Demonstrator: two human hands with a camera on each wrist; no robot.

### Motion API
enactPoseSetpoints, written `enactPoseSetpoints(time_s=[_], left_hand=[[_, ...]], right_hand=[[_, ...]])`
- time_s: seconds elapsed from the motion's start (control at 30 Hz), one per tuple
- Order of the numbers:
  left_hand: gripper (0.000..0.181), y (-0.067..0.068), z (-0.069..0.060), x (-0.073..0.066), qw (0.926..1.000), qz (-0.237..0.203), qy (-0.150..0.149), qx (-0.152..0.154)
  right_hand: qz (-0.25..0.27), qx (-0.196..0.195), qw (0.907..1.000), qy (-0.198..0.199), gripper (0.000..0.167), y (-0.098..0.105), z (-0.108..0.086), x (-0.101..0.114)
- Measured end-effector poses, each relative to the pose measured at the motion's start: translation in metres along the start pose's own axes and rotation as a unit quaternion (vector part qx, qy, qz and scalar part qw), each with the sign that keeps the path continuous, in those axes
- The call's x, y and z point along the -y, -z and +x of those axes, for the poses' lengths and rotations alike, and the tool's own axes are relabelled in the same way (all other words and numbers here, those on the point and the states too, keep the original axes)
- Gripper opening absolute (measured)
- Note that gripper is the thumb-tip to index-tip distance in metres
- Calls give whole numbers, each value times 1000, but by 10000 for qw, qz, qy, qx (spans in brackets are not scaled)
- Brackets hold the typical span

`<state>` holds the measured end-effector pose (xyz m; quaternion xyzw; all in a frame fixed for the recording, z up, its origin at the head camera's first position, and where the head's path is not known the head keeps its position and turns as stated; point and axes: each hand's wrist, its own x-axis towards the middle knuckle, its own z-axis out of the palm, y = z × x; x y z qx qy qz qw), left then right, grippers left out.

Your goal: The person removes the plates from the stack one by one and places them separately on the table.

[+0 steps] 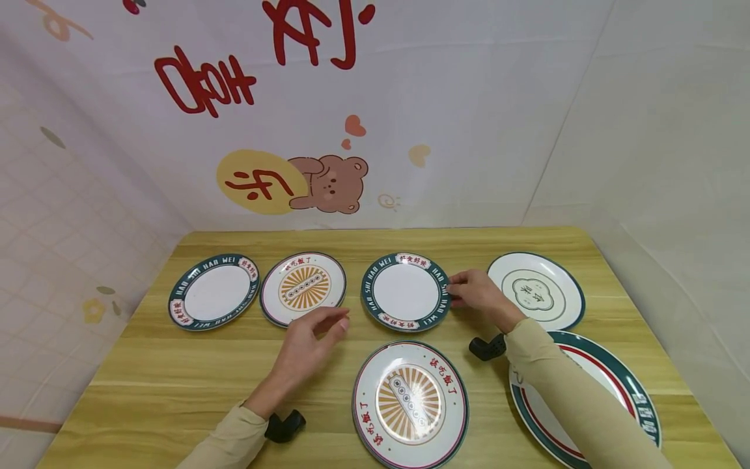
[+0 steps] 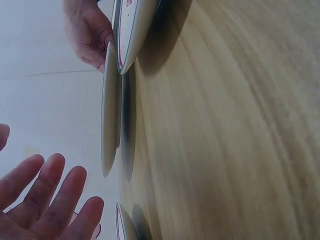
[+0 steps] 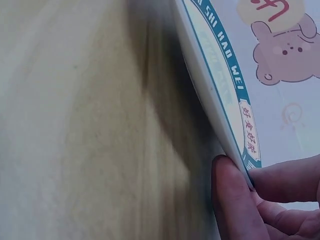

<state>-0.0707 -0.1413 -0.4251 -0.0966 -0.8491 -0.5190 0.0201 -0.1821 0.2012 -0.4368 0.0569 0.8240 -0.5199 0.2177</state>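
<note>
With thumb and fingers, my right hand (image 1: 477,294) pinches the right edge of a small white plate with a green lettered rim (image 1: 406,292). In the right wrist view, the thumb and a fingertip grip that plate's rim (image 3: 220,107), and a shadow falls on the wood beside it. My left hand (image 1: 307,346) holds nothing, its fingers loosely bent above the table in front of a sunburst plate (image 1: 305,288); in the left wrist view its fingers are spread apart. Another, larger sunburst plate (image 1: 410,404) lies nearer, between my forearms.
A second green-rimmed plate (image 1: 214,292) lies at the back left of the wooden table (image 1: 146,384). At the back right is a white plate with a cloud-shaped emblem (image 1: 536,291). A large green-and-red-rimmed plate (image 1: 609,378) lies partly under my right sleeve. A printed cloth (image 1: 469,130) hangs behind.
</note>
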Motion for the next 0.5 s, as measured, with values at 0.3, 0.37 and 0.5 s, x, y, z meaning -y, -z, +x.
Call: enactPoseSetpoints(time_s=[0.3,0.37,0.5], left_hand=[[27,4,2,2,9999,37,-43,-116],[28,5,3,2,9999,47,-19,-118],[29,7,4,3,9997,96,-115,-178]], right_hand=[[-12,-124,9998,129,32,6,5,-3],[1,-104,9998,150,33,6,6,-4],[64,-36,9997,212,34,6,5,-5]])
